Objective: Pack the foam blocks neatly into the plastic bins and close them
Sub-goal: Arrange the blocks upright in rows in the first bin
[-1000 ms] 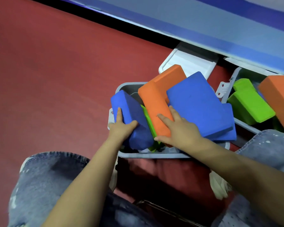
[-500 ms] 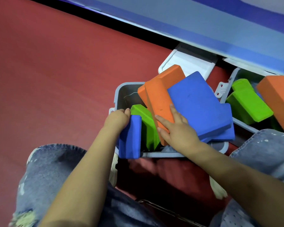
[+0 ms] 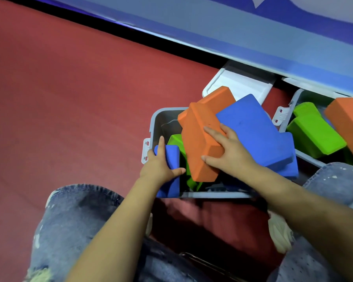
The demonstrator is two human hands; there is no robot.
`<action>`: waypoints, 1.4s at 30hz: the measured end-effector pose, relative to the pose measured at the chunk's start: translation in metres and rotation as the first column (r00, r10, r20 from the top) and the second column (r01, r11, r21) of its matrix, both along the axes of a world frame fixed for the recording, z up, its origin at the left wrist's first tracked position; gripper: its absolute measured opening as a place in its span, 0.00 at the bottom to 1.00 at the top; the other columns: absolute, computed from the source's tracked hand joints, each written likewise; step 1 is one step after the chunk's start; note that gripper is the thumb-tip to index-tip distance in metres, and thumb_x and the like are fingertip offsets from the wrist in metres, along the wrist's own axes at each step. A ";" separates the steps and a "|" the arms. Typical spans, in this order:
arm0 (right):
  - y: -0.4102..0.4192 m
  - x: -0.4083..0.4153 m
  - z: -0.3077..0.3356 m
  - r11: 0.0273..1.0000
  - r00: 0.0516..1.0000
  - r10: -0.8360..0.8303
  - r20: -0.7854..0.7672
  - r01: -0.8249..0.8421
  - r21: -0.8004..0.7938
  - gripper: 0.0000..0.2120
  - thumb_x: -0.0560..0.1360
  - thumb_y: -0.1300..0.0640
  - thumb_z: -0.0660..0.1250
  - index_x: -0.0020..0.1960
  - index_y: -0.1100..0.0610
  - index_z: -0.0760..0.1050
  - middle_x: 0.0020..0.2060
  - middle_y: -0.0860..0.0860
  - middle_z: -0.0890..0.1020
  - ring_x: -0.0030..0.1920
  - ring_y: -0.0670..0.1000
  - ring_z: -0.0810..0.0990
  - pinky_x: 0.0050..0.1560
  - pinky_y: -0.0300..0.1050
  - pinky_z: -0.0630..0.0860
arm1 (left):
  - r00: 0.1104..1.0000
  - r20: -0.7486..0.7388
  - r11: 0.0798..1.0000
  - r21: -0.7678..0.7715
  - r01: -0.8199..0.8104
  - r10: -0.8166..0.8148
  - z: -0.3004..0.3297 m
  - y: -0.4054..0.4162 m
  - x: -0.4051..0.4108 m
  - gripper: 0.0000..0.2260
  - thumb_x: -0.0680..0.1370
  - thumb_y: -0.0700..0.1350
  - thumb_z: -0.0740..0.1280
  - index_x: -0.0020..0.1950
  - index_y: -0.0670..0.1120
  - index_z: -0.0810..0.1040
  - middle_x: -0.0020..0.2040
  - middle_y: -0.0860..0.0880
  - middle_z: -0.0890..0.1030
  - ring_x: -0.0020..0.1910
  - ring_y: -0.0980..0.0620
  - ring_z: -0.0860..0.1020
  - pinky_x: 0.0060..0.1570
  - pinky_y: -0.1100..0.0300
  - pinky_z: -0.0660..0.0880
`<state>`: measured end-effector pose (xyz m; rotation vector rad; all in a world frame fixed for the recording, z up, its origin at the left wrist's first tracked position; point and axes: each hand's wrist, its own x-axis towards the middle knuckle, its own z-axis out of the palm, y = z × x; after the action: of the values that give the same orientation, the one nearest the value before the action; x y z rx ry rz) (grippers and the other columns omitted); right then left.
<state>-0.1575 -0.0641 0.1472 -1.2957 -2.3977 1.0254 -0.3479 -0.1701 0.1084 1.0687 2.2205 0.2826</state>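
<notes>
A grey plastic bin stands on the red floor between my knees, crammed with foam blocks. My left hand grips a blue block standing on edge against the bin's left wall. Beside it a green block is wedged upright. My right hand holds an orange block that tilts over the green one. A second orange block lies behind it. A large blue block leans across the bin's right side, atop another blue block.
The bin's white lid lies behind it by a blue wall. A second grey bin at the right holds green blocks and an orange block. My denim-clad knees flank the near side.
My left hand has pushed the blue block down on edge along the left wall. My right hand has taken hold of the orange block and swung it leftward over the green one.
</notes>
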 end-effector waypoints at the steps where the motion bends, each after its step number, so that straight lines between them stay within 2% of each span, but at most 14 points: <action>1: 0.000 0.000 0.004 0.999 0.999 0.037 -0.012 -0.037 0.018 0.37 0.68 0.50 0.75 0.71 0.35 0.61 0.75 0.48 0.52 0.73 0.50 0.60 0.66 0.45 0.65 | 0.999 0.030 1.000 -0.008 -0.024 0.025 0.001 0.001 -0.003 0.54 0.67 0.61 0.74 0.77 0.58 0.36 0.71 0.41 0.59 0.64 0.39 0.72 0.55 0.50 0.71; 6: -0.009 0.001 0.011 0.925 0.964 0.226 0.142 -0.258 0.280 0.34 0.69 0.54 0.74 0.71 0.40 0.65 0.76 0.49 0.55 0.72 0.57 0.61 0.63 0.53 0.69 | 0.955 0.157 0.962 0.069 -0.265 0.252 0.011 0.004 -0.026 0.45 0.70 0.53 0.72 0.77 0.57 0.46 0.68 0.39 0.67 0.63 0.38 0.72 0.58 0.50 0.73; 9: -0.011 -0.008 0.010 0.877 0.954 0.254 0.157 -0.296 0.378 0.35 0.65 0.58 0.76 0.69 0.43 0.69 0.74 0.53 0.61 0.70 0.63 0.65 0.58 0.60 0.74 | 0.795 0.422 0.832 0.146 -0.535 0.437 0.025 0.006 -0.045 0.42 0.72 0.51 0.71 0.77 0.58 0.48 0.66 0.47 0.67 0.59 0.40 0.72 0.54 0.43 0.76; 12: -0.009 -0.026 0.008 0.785 0.927 0.304 0.218 -0.373 0.495 0.39 0.60 0.61 0.79 0.65 0.43 0.68 0.71 0.55 0.66 0.66 0.69 0.69 0.51 0.67 0.76 | 0.608 0.643 0.675 0.185 -0.714 0.466 0.034 0.009 -0.061 0.39 0.72 0.49 0.72 0.75 0.59 0.52 0.63 0.50 0.67 0.56 0.43 0.74 0.41 0.49 0.79; 14: -0.006 -0.043 0.012 0.730 0.921 0.324 0.215 -0.388 0.563 0.37 0.59 0.63 0.79 0.63 0.44 0.70 0.71 0.53 0.64 0.65 0.69 0.70 0.51 0.66 0.74 | 0.555 0.698 0.600 0.222 -0.768 0.453 0.033 0.010 -0.067 0.36 0.72 0.48 0.72 0.73 0.58 0.55 0.63 0.51 0.68 0.56 0.45 0.75 0.41 0.51 0.78; 18: -0.003 -0.084 0.029 0.648 0.882 0.419 0.218 -0.458 0.609 0.19 0.71 0.59 0.60 0.58 0.47 0.79 0.72 0.61 0.64 0.66 0.68 0.69 0.57 0.63 0.71 | 0.397 0.820 0.442 0.201 -0.874 0.413 0.016 0.015 -0.068 0.31 0.73 0.47 0.71 0.70 0.56 0.57 0.65 0.51 0.71 0.57 0.46 0.77 0.40 0.50 0.79; 20: 0.001 -0.103 0.032 0.636 0.828 0.478 0.294 -0.557 0.534 0.24 0.71 0.53 0.48 0.56 0.50 0.80 0.73 0.63 0.62 0.68 0.68 0.68 0.63 0.61 0.67 | 0.298 0.866 0.380 0.139 -0.914 0.401 0.006 0.018 -0.067 0.30 0.74 0.46 0.70 0.70 0.55 0.57 0.64 0.49 0.73 0.56 0.46 0.78 0.40 0.50 0.79; 23: 0.010 -0.129 0.033 0.576 0.737 0.560 0.378 -0.674 0.462 0.30 0.70 0.51 0.43 0.59 0.53 0.79 0.74 0.63 0.58 0.72 0.66 0.62 0.70 0.59 0.58 | 0.177 0.897 0.298 0.054 -0.953 0.404 -0.009 0.023 -0.071 0.29 0.75 0.45 0.69 0.70 0.53 0.57 0.63 0.47 0.73 0.53 0.45 0.78 0.44 0.47 0.78; 26: 0.018 -0.146 0.031 0.517 0.640 0.585 0.499 -0.768 0.378 0.31 0.69 0.54 0.42 0.64 0.53 0.74 0.76 0.61 0.52 0.75 0.63 0.52 0.74 0.57 0.51 | 0.131 0.921 0.278 0.026 -0.960 0.367 -0.020 0.023 -0.081 0.28 0.76 0.45 0.68 0.71 0.54 0.58 0.63 0.47 0.75 0.52 0.45 0.78 0.42 0.49 0.78; 31: 0.015 -0.148 -0.002 0.429 0.700 0.607 0.376 -0.687 0.587 0.23 0.68 0.58 0.50 0.53 0.52 0.81 0.68 0.64 0.69 0.66 0.67 0.70 0.64 0.60 0.67 | 0.077 0.956 0.258 0.001 -0.966 0.285 -0.033 0.015 -0.085 0.25 0.76 0.41 0.66 0.69 0.58 0.62 0.62 0.49 0.77 0.50 0.46 0.80 0.41 0.47 0.78; 34: 0.012 -0.142 -0.018 0.444 0.740 0.624 0.251 -0.600 0.665 0.20 0.70 0.60 0.57 0.58 0.50 0.79 0.68 0.62 0.71 0.66 0.65 0.71 0.63 0.59 0.69 | 0.038 0.975 0.191 -0.004 -0.982 0.219 -0.041 0.013 -0.084 0.27 0.75 0.39 0.66 0.69 0.60 0.63 0.64 0.49 0.77 0.53 0.44 0.79 0.46 0.43 0.76; 36: 0.021 -0.140 -0.031 0.508 0.764 0.598 0.244 -0.596 0.621 0.31 0.66 0.58 0.71 0.69 0.49 0.69 0.70 0.60 0.68 0.68 0.64 0.69 0.65 0.57 0.68 | 0.049 0.970 0.198 0.001 -0.980 0.236 -0.044 0.015 -0.082 0.28 0.75 0.38 0.65 0.69 0.61 0.61 0.64 0.48 0.76 0.53 0.45 0.79 0.48 0.43 0.75; 38: 0.029 -0.136 -0.042 0.565 0.761 0.570 0.310 -0.637 0.524 0.48 0.60 0.45 0.78 0.74 0.51 0.60 0.71 0.59 0.66 0.70 0.61 0.67 0.66 0.54 0.67 | 0.051 0.947 0.247 -0.031 -0.968 0.317 -0.046 0.014 -0.074 0.30 0.76 0.38 0.65 0.70 0.61 0.58 0.61 0.49 0.76 0.51 0.47 0.80 0.43 0.49 0.77; 42: 0.028 -0.121 -0.064 0.542 0.727 0.609 0.317 -0.673 0.502 0.47 0.61 0.35 0.74 0.72 0.57 0.65 0.70 0.56 0.70 0.68 0.57 0.71 0.66 0.54 0.68 | -0.029 0.877 0.286 -0.187 -0.940 0.479 -0.049 0.014 -0.063 0.23 0.74 0.36 0.62 0.65 0.51 0.62 0.54 0.46 0.72 0.47 0.49 0.73 0.40 0.53 0.72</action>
<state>-0.2787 -0.0357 0.0837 -0.2144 -2.9933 0.2217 -0.4113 -0.1561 0.0589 -0.4091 1.4736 1.5985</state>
